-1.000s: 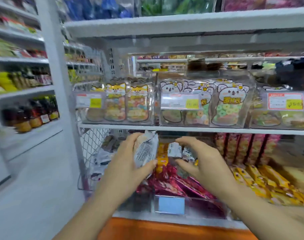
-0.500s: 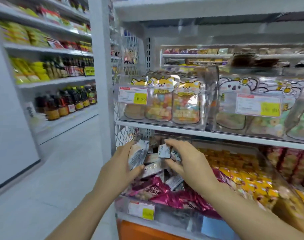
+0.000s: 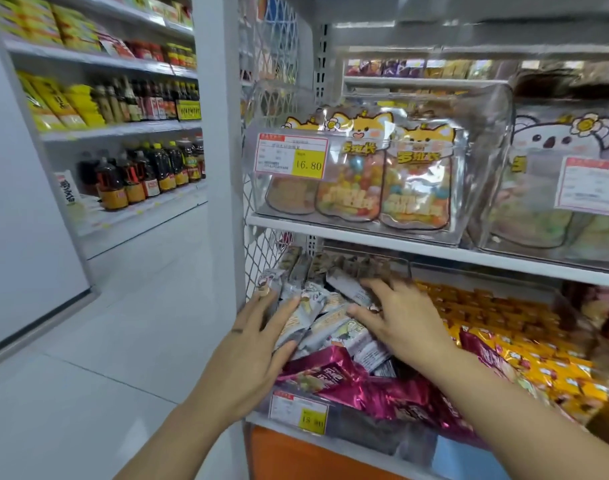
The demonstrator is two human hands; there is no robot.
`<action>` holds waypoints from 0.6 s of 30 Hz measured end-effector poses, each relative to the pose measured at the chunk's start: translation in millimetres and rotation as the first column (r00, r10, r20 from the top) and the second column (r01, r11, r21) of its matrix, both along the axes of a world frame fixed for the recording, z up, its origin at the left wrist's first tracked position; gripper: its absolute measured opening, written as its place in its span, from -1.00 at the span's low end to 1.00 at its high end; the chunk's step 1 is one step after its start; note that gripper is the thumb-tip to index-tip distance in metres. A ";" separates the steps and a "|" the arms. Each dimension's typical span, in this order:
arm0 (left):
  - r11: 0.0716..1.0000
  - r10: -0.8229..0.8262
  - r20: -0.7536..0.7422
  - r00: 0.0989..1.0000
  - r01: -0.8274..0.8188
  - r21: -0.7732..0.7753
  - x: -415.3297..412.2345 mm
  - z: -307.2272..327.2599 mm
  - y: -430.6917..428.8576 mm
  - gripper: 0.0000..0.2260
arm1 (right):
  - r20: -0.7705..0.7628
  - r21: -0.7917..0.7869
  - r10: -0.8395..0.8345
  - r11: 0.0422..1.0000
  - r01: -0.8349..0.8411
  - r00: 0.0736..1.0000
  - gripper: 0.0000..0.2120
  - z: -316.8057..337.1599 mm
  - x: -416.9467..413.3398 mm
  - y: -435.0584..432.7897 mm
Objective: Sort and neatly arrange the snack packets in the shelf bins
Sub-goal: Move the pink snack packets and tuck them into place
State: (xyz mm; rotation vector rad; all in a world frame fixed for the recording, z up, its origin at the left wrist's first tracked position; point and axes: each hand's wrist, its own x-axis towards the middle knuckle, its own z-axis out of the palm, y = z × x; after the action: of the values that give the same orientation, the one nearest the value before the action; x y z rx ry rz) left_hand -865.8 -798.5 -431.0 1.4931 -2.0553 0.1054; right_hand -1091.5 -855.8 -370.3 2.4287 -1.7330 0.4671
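- My left hand [image 3: 258, 344] is at the left end of the lower clear bin [image 3: 365, 434], near the middle of the frame. Its thumb and fingers curl round a small bunch of grey packets [image 3: 298, 320], which lean tilted against my palm.
- My right hand [image 3: 403, 323] lies palm down just right of the left, fingers spread and nearly straight. It presses on more of the grey packets and holds nothing. Its fingertips are blurred.
- The grey packets fill the back left part of the bin, some on edge and some flat.
- Magenta packets [image 3: 334, 375] are heaped in front of them, below both hands.
- Yellow packets [image 3: 504, 327] crowd the right of the frame, beside the magenta ones.
- A yellow-and-white price tag [image 3: 298, 412] sits on the bin's front wall, bottom centre.
- On the shelf above, fox-faced candy pouches [image 3: 386, 174] stand upright in another clear bin, behind a tag reading 16.80 [image 3: 291, 159].
- Dark bottles [image 3: 140, 174] line a separate shelf at the left of the frame.
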 end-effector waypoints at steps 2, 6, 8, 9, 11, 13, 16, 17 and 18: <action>0.999 0.007 0.030 1.000 -0.008 0.032 1.1 -0.7 2.0 -0.45 | 0.114 -0.042 0.124 0.992 -0.120 0.986 -0.49 7.4 -3.9 11.9; 0.999 0.007 0.014 1.000 -0.008 0.052 -0.9 1.9 5.9 -0.48 | 0.160 0.073 0.378 0.917 -0.392 0.912 -0.41 29.2 -6.8 58.8; 0.998 0.011 0.011 1.000 -0.012 0.061 -0.6 -2.3 4.9 -0.50 | -0.015 0.226 0.460 0.866 -0.445 0.888 -0.32 28.2 -5.5 77.8; 0.998 0.007 0.013 1.000 -0.008 0.060 0.0 -5.3 3.7 -0.51 | -0.117 0.257 0.491 0.854 -0.451 0.863 -0.28 24.1 -4.5 84.1; 0.999 -0.012 0.017 1.000 0.011 0.039 2.3 -10.1 0.9 -0.53 | -0.279 0.251 0.496 0.864 -0.436 0.822 -0.26 11.4 -2.9 88.7; 0.999 -0.029 0.012 0.999 0.029 0.026 5.5 -12.2 0.4 -0.55 | -0.336 0.151 0.465 0.885 -0.441 0.819 -0.29 -3.9 -2.4 83.4; 0.999 -0.035 0.028 0.999 0.035 0.032 5.3 -13.4 4.4 -0.53 | -0.321 0.095 0.443 0.895 -0.437 0.837 -0.29 -11.2 -1.2 76.6; 0.998 -0.030 0.037 0.999 0.028 0.049 4.1 -13.9 6.6 -0.52 | -0.321 0.078 0.435 0.898 -0.434 0.841 -0.31 -10.8 -1.9 75.4; 0.997 -0.027 0.038 0.999 0.024 0.073 3.0 -14.2 9.1 -0.51 | -0.320 0.044 0.430 0.897 -0.440 0.844 -0.35 -9.9 -3.8 74.4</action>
State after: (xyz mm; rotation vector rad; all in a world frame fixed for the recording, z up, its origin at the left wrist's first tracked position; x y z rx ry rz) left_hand -862.9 -789.4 -445.2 1.5191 -2.1293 0.0514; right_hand -1095.2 -781.4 -380.3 2.6877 -1.0340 0.1162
